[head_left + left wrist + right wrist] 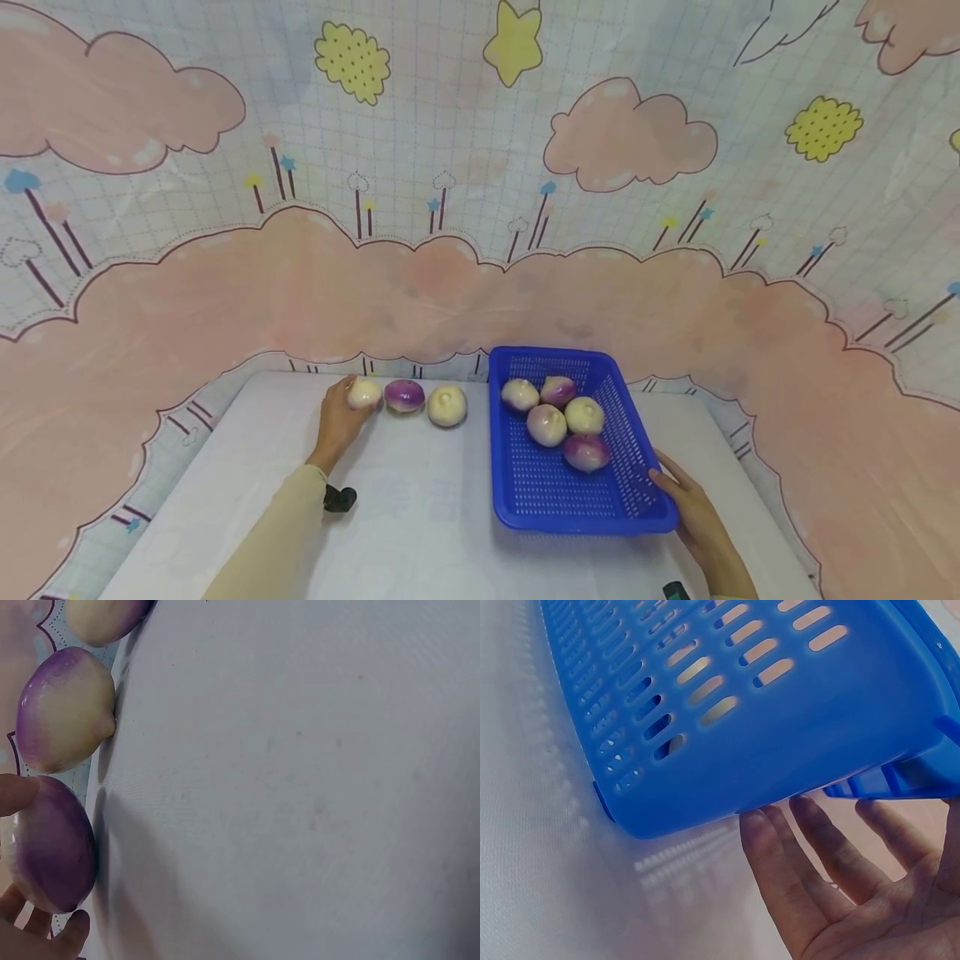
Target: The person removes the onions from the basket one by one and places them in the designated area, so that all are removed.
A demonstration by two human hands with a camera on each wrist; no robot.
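Observation:
At the far left of the table my left hand [340, 423] grips a glossy purple-and-cream onion [56, 844], thumb on one side and fingers on the other. To its right, a mostly purple onion [404, 396] and a cream one [447, 406] stand in a row. My right hand [693, 512] holds the right side of a blue perforated basket [551, 523] near its front corner, thumb at the rim. In the right wrist view its fingers [825, 847] touch the outer wall. Several onions lie inside, toward the back. Whether the basket fully rests on the table cannot be told.
The white table [420, 517] ends at a cloud-printed backdrop [420, 292], close behind the onion row and the basket. Dark wrist devices show by the left wrist [341, 499] and the right wrist [675, 591].

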